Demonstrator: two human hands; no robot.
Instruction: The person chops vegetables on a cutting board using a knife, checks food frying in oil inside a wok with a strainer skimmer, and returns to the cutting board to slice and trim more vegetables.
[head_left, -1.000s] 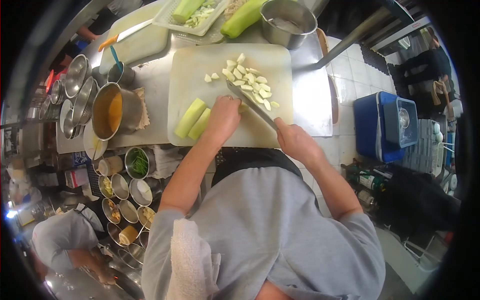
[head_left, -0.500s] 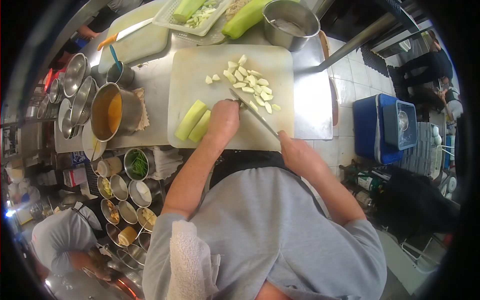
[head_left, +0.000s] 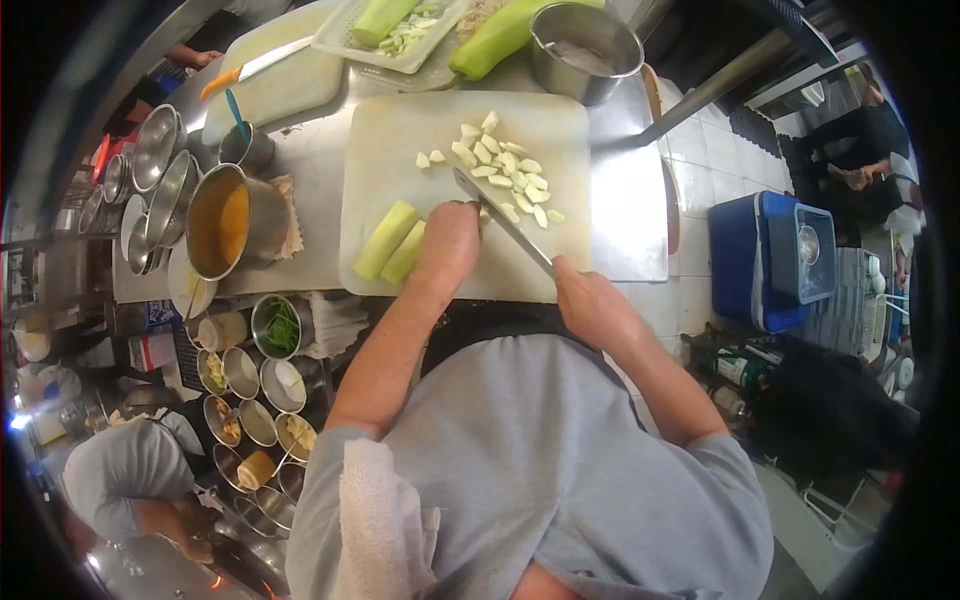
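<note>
On a pale cutting board (head_left: 370, 130), my left hand (head_left: 447, 242) is closed over a piece of peeled green gourd, mostly hidden under the fingers. My right hand (head_left: 597, 308) grips the handle of a kitchen knife (head_left: 508, 228). Its blade slants up and left across the board, the tip close to my left fingers. Lengths of peeled gourd (head_left: 384, 240) lie left of my left hand, one partly behind it. Beyond the blade, several cut pale gourd chunks (head_left: 500, 165) are spread out, with two small ones further left.
A steel pot (head_left: 585, 55), a whole green gourd (head_left: 495, 48) and a white basket (head_left: 400, 62) stand behind the board. Left are an orange-handled knife (head_left: 255, 68) on another board and a pot of orange liquid (head_left: 222, 222). A blue cooler (head_left: 740, 260) sits right; other people work nearby.
The knife blade has shifted slightly, its tip now further up and left beside my left fingers. My left hand stays in about the same place. The view has moved slightly.
</note>
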